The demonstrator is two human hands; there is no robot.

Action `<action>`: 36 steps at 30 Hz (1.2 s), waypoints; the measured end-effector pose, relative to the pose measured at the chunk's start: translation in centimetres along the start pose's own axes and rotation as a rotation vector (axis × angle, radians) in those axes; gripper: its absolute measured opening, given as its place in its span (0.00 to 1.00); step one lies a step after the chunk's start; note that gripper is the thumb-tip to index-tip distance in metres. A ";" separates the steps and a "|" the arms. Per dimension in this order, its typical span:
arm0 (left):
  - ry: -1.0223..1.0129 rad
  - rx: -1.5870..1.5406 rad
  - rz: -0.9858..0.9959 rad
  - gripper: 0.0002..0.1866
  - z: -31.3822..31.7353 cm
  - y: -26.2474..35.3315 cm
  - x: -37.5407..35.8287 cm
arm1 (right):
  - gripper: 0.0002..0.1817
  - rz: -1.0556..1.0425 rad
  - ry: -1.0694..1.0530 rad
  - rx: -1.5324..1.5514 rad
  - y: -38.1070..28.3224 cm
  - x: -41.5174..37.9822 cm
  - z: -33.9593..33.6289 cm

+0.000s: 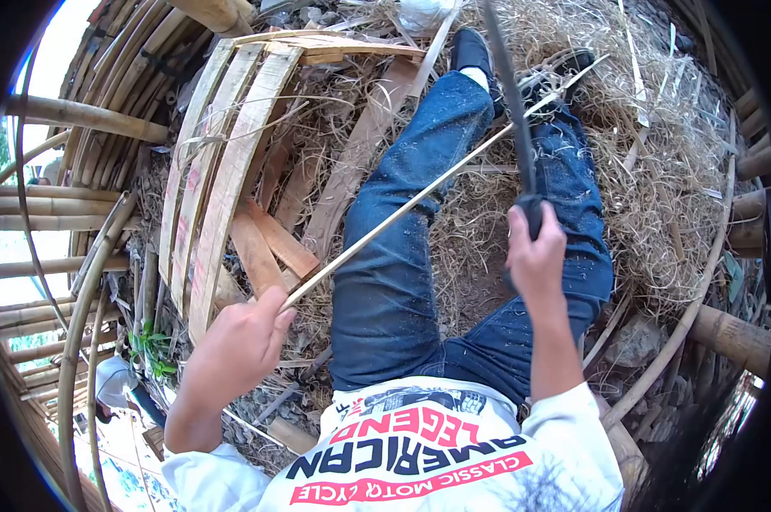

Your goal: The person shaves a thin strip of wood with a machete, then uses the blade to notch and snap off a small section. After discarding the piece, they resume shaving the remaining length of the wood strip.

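Across the legs | left hand (236, 352): fingers closed around near end of bamboo strip (419, 195), its far part by right shin | right hand (536, 249): fingers wrapped around handle of long blade (517, 102), pointing away

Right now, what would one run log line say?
left hand: holds pale strip | right hand: grips long blade's handle

Rustic outdoor work spot: bamboo-pole walls (69, 205), ground strewn with shavings (658, 205), wooden crate (232, 162).
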State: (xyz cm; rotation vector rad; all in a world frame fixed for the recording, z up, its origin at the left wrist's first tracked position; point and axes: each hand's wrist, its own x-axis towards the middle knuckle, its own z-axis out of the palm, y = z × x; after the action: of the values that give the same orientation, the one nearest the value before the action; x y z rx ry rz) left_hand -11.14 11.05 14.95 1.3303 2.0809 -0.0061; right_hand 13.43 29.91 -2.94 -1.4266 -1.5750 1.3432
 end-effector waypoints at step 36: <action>-0.014 0.006 0.009 0.09 0.3 -0.4 -0.7 | 0.12 -0.116 -0.048 -0.147 -1.1 -4.0 0.3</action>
State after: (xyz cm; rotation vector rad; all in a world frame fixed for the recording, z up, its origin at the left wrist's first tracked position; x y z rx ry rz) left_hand -11.05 10.16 14.96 1.3391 2.0651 -0.0172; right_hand 13.67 26.10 -1.27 -1.3738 -1.7920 1.2236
